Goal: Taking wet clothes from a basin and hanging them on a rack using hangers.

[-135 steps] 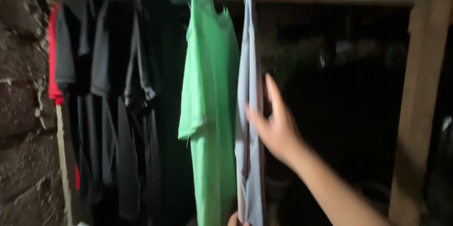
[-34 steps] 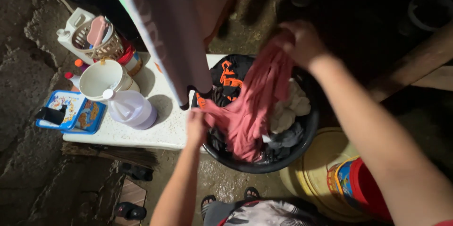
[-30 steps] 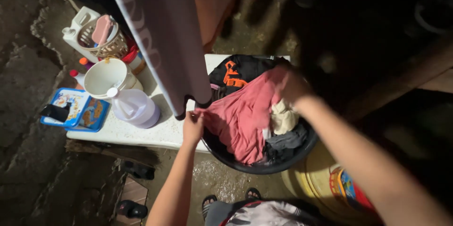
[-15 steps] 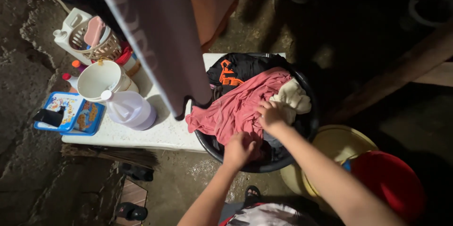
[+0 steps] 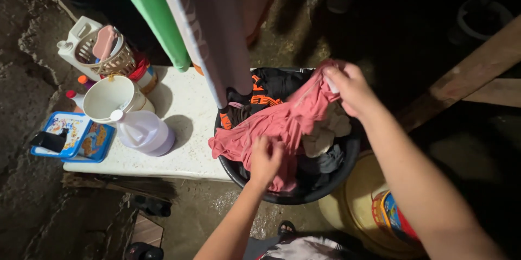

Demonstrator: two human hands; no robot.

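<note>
A black round basin (image 5: 336, 179) full of damp clothes sits at the edge of a white table (image 5: 187, 146). A pink-red garment (image 5: 282, 121) lies across the top of the pile. My right hand (image 5: 350, 87) grips its far upper edge and lifts it. My left hand (image 5: 266, 159) is closed on its near lower part. Under it lie a black garment with orange print (image 5: 266, 89) and a cream cloth (image 5: 325, 132).
A grey hanging garment (image 5: 217, 26) and a green one (image 5: 154, 16) dangle over the table. On the table stand a white jug (image 5: 108, 100), a pale purple bottle (image 5: 144, 130), a basket (image 5: 103, 54) and a blue tray (image 5: 76, 135). A yellow tub (image 5: 358, 205) sits lower right. A rough stone wall is at the left.
Earlier I touched hanging shirts on a rail. Since half a second ago my right hand has moved up to the pink garment's far edge and raised it; my left hand stays gripping low.
</note>
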